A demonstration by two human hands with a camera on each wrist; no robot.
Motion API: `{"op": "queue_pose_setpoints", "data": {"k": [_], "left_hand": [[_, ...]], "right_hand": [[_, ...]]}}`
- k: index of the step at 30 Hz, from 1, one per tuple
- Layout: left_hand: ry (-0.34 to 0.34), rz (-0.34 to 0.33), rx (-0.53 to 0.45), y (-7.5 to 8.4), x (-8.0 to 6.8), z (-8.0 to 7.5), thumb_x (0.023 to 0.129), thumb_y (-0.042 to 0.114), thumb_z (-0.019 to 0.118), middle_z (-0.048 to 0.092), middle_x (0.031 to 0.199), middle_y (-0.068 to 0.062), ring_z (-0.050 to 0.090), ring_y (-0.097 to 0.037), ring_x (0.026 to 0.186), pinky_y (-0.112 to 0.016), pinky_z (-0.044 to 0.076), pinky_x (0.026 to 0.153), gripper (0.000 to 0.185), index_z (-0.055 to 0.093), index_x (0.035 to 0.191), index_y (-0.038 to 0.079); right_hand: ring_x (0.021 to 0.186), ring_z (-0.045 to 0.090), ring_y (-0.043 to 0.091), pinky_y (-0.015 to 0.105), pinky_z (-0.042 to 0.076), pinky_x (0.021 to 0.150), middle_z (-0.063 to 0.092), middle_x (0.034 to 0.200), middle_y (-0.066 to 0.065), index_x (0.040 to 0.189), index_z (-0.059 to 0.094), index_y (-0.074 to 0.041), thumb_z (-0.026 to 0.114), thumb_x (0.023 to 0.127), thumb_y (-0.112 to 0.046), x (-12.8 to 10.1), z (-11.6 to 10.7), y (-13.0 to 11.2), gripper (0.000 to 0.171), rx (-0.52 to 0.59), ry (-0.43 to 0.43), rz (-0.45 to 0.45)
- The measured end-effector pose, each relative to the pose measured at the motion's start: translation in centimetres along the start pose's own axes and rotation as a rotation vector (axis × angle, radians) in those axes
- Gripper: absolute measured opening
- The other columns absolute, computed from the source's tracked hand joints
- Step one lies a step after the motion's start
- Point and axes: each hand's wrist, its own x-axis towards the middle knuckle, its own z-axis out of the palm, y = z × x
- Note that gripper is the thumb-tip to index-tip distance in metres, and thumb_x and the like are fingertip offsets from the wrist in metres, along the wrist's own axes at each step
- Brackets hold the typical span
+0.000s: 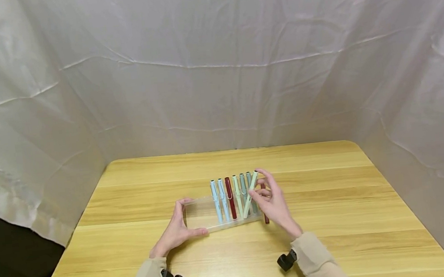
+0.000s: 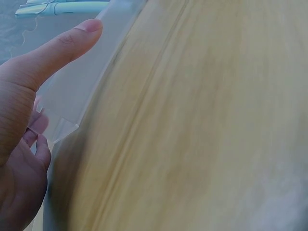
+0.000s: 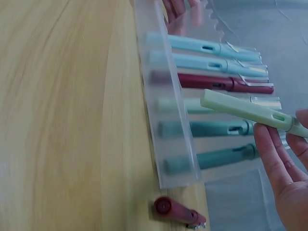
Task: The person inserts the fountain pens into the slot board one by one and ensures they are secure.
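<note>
My left hand (image 1: 176,229) grips the left end of a clear plastic tray (image 1: 199,215), thumb along its front wall and fingers at the back. Between the thumb and fingers of my right hand (image 1: 274,203) is a pale green pen (image 3: 240,108), tilted above the tray's right part. Side by side in the tray lie two light blue pens (image 3: 202,46), a dark red pen (image 3: 207,82), another pale green pen (image 1: 237,197) and two teal pens (image 3: 211,129). Their clipped caps stick out past the back edge.
Beside the tray's right end, a second dark red pen (image 3: 178,211) lies on the wooden table (image 1: 336,217), partly behind my right hand in the head view. Pale curtains (image 1: 217,89) hang around the table's back and sides.
</note>
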Motion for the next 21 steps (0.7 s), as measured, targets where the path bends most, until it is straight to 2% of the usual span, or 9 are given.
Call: {"op": "queue_pose_setpoints", "data": {"k": [5,9,14,21], "left_hand": [[0.001,-0.017,0.004,0.1,0.1,0.0,0.065,0.028,0.096,0.033,0.152,-0.022,0.025,-0.044,0.151,-0.062,0.012,0.127,0.105,0.029,0.143,0.006],[0.002,-0.026,0.010,0.2,0.1,0.1,0.065,0.028,0.096,0.033,0.152,-0.021,0.026,-0.043,0.150,-0.062,0.014,0.126,0.105,0.029,0.143,0.006],[0.009,-0.026,0.011,0.2,0.1,0.1,0.064,0.028,0.096,0.034,0.152,-0.022,0.028,-0.043,0.149,-0.063,0.014,0.126,0.105,0.029,0.143,0.006],[0.016,-0.022,0.013,0.0,0.1,0.2,0.065,0.028,0.096,0.035,0.151,-0.021,0.031,-0.042,0.147,-0.064,0.015,0.126,0.106,0.029,0.144,0.007]], "right_hand": [[0.082,0.070,0.018,0.035,0.065,0.070,0.056,0.115,0.020,0.148,0.041,-0.016,0.068,0.092,-0.001,-0.2,1.2,-0.1,0.064,-0.001,-0.019,-0.066],[0.083,0.073,0.026,0.036,0.066,0.075,0.058,0.114,0.021,0.148,0.040,-0.013,0.069,0.093,-0.003,-0.4,2.2,-0.2,0.063,-0.007,-0.033,-0.131],[0.084,0.073,0.035,0.031,0.065,0.077,0.059,0.115,0.021,0.147,0.040,-0.012,0.069,0.094,-0.006,-0.4,3.6,-0.4,0.060,-0.041,-0.043,-0.215],[0.090,0.074,0.037,0.034,0.065,0.083,0.063,0.113,0.022,0.144,0.043,-0.011,0.070,0.092,-0.004,-0.4,5.1,-0.8,0.059,-0.051,-0.076,-0.257]]}}
